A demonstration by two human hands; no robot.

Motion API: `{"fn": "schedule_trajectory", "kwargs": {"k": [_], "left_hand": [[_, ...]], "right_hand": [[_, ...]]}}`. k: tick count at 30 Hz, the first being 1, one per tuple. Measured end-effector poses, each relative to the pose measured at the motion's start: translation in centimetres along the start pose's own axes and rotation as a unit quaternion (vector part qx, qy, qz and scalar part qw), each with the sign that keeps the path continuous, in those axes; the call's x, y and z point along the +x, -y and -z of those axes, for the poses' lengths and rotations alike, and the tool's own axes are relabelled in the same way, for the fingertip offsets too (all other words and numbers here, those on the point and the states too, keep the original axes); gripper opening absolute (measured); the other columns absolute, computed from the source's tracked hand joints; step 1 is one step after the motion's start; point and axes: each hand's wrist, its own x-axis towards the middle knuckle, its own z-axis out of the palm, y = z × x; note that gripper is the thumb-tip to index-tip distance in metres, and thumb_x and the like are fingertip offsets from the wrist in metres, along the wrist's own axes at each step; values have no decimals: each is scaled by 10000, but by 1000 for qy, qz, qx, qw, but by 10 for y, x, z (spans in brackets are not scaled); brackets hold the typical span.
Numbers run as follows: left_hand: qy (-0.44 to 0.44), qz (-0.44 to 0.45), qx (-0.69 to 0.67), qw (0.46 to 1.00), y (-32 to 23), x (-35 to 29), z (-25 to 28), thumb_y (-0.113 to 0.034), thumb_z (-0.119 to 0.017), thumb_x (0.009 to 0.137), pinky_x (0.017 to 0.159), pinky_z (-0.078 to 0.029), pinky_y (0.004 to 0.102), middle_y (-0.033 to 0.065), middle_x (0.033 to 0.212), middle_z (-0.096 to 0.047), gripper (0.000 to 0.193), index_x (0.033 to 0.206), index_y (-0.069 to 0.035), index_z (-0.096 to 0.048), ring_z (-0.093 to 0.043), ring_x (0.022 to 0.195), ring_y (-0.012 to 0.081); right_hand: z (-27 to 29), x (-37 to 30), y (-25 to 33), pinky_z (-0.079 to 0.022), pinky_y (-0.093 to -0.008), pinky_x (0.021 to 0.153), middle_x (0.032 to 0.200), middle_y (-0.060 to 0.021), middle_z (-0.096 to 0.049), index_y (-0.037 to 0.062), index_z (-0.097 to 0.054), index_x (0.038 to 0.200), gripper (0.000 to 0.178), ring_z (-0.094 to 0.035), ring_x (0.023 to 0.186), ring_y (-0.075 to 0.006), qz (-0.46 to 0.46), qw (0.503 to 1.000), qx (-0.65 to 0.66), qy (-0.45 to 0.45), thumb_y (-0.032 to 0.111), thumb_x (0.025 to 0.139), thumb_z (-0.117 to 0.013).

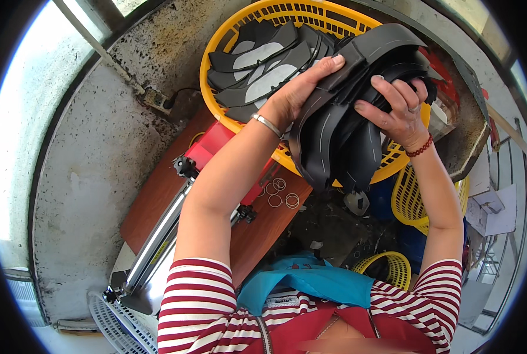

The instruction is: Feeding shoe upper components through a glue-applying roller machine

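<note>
Both hands are raised over a yellow plastic basket (211, 59), gripping a bundle of black leather-like pieces (328, 124). The pieces are curved, bear pale dashed lines and look like shoe uppers. My left hand (299, 88), with a silver bangle at its wrist, holds the bundle's left side, thumb on top; its other fingers are hidden behind. On the right side my right hand (399, 112) has its fingers curled over the bundle. More black pieces with grey patches (269, 82) fill the basket's left part.
Under my left arm, a machine with a red part (211, 141) and a metal rail (163, 236) stands on a brown board (157, 189). Several thin rings (278, 187) lie there. Smaller yellow baskets (409, 197) stand lower right. A stained wall (92, 141) rises at left.
</note>
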Motion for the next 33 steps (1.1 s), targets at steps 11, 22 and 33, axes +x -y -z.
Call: {"fn": "schedule_trajectory", "kwargs": {"k": [11,22,33], "left_hand": [[14,-6,75,997,14,-222,-64,-461,-706,950,960,-547,317,148,1305,-616,769,1474,37,-443,-651,1121,194],[-222,256,-82,937,125,-476,-25,-540,-645,967,959,-593,369,171,1216,-710,656,1358,-16,-601,-712,1084,245],[-224,144,71,961,138,-565,18,-439,-723,892,1066,-487,328,173,1363,-605,808,1523,-23,-437,-614,1232,261]], "right_hand": [[92,24,183,-334,-619,1151,1582,-76,-313,451,-177,1593,617,-363,1416,-401,-80,982,127,-117,608,1041,-404],[156,20,456,-360,-539,1049,1461,12,-476,517,-559,1354,467,-476,1261,-285,-151,925,339,-79,376,918,-651],[128,-1,609,-261,-586,1139,1625,27,-313,563,-486,1414,572,-338,1365,-322,-161,928,324,-89,475,883,-683]]}}
